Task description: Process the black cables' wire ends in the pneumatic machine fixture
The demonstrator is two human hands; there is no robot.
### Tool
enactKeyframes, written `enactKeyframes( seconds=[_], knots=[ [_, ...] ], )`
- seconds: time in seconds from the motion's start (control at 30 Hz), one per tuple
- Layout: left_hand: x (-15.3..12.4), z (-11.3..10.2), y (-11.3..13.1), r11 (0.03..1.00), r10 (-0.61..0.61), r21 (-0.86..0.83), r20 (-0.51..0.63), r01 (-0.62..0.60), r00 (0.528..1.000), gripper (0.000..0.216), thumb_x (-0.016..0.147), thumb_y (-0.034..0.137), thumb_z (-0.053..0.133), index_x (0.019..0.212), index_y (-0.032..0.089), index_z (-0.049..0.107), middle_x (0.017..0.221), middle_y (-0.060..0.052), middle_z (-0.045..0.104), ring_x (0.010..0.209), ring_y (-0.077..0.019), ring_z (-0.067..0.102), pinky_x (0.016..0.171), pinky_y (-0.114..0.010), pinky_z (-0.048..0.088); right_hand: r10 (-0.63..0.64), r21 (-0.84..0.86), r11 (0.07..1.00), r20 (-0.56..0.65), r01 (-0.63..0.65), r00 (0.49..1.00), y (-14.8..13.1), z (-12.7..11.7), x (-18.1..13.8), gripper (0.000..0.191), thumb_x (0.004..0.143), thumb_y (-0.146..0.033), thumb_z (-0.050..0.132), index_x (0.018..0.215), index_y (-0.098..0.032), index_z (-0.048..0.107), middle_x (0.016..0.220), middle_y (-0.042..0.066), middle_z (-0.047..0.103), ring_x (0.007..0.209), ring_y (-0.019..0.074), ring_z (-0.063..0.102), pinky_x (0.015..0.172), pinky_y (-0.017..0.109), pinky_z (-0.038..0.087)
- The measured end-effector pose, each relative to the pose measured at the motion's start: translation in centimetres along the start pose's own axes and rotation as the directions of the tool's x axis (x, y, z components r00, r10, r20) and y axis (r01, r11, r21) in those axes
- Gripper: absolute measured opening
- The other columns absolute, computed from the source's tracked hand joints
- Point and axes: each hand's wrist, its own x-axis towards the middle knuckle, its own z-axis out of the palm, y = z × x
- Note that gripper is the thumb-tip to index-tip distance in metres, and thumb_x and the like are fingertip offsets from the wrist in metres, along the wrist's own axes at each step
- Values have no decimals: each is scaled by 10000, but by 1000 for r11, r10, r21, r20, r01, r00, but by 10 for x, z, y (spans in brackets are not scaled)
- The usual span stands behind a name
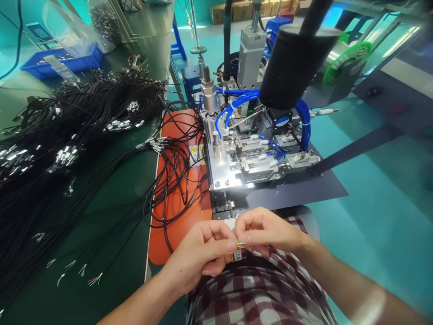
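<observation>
Left hand [209, 248]: thumb and forefinger pressed together, pinching thin coloured wires [241, 245], red and yellow among them. Right hand [267, 232]: thumb and forefinger likewise closed on the wires, fingertips just beside those of the left. Wires: held between the two hands, above the lap, in front of the machine; small and partly covered, so their exact number is hard to tell. Shirt [237, 293]: checked, dark red and white, below both hands. Machine [260, 164]: metal cylinders and blocks, with blue tubes [248, 97] looped over it and a black duct [284, 67] hanging above. Spool [367, 54]: green-rimmed, at the machine's far right. Base [182, 228]: orange, left of the machine, crossed by loops of black cable. Counter [128, 280]: dark green, at left, bearing a large heap of black cables [111, 97] with shiny metal ends; nearer, several stripped ends [96, 279] fanned into coloured strands. Tray [61, 67]: blue, behind the heap. Bag [103, 20]: clear, filled with small metallic parts, beside the tray.
</observation>
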Motion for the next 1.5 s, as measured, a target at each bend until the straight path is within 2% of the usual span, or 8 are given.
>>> enactKeyframes(
  seconds=[0.23, 0.37, 0.5, 0.6, 0.77, 0.87, 1.13, 1.5],
  knots=[
    [0, -3, -5, 1000, -19, 18, 36, 18, 999, 215, 703, 273, 756, 661, 119, 612, 501, 38, 492, 349, 6, 284, 342, -156, 131, -96, -78, 992, -11, 95, 995, -4, 4, -1, 206, 856, -323, 575, 729, -164, 547, 539, -77, 453, 378, 33, 359, 354, 153, 283],
    [1, -2, -9, 996, 62, 60, -47, -59, 997, 196, 727, 271, 739, 694, 131, 606, 485, 66, 453, 357, 1, 260, 357, -161, 134, -130, -124, 985, -46, 124, 990, -6, 6, 0, 206, 850, -324, 578, 723, -168, 536, 553, -73, 438, 398, 41, 353, 359, 163, 274],
    [3, -1, -12, 975, 196, 140, -177, -173, 964, 196, 767, 305, 700, 713, 144, 602, 451, 95, 358, 367, -9, 239, 375, -166, 132, -198, -187, 970, -231, 156, 953, -4, 9, 0, 179, 844, -287, 591, 721, -161, 554, 546, -68, 453, 412, 49, 365, 395, 180, 288],
    [5, -1, -14, 958, 265, 175, -253, -226, 930, 198, 793, 313, 673, 726, 145, 593, 477, 86, 392, 375, -7, 254, 388, -169, 138, -242, -231, 959, -384, 161, 891, 0, 16, 0, 142, 842, -274, 578, 761, -158, 586, 579, -51, 489, 434, 57, 360, 417, 196, 293],
    [6, 1, -14, 952, 294, 181, -295, -249, 909, 178, 801, 293, 661, 744, 144, 583, 466, 93, 393, 368, -7, 253, 392, -170, 131, -275, -316, 941, -497, 124, 823, 8, 31, 2, 124, 803, -284, 608, 767, -165, 603, 561, -47, 472, 466, 90, 398, 439, 225, 302],
    [5, 1, -14, 950, 302, 171, -290, -262, 908, 171, 804, 287, 656, 752, 142, 581, 484, 88, 418, 366, -5, 271, 392, -168, 135, -301, -347, 929, -508, 129, 807, 14, 34, 4, 143, 835, -292, 595, 754, -176, 578, 558, -52, 458, 471, 92, 400, 441, 229, 299],
    [8, 0, -19, 935, 346, 175, -272, -308, 898, 163, 831, 288, 637, 772, 149, 576, 479, 91, 422, 372, -6, 295, 400, -150, 177, -314, -372, 917, -446, 146, 838, 16, 35, 4, 153, 929, -284, 477, 797, -208, 485, 576, -62, 448, 478, 92, 441, 452, 212, 352],
    [9, 2, -22, 919, 383, 205, -274, -336, 882, 187, 850, 309, 618, 765, 156, 553, 431, 104, 370, 370, -10, 268, 403, -144, 173, -238, -244, 962, -539, 121, 808, 11, 38, 9, 133, 845, -286, 580, 765, -183, 556, 507, -72, 459, 440, 86, 429, 434, 203, 351]
  ],
)
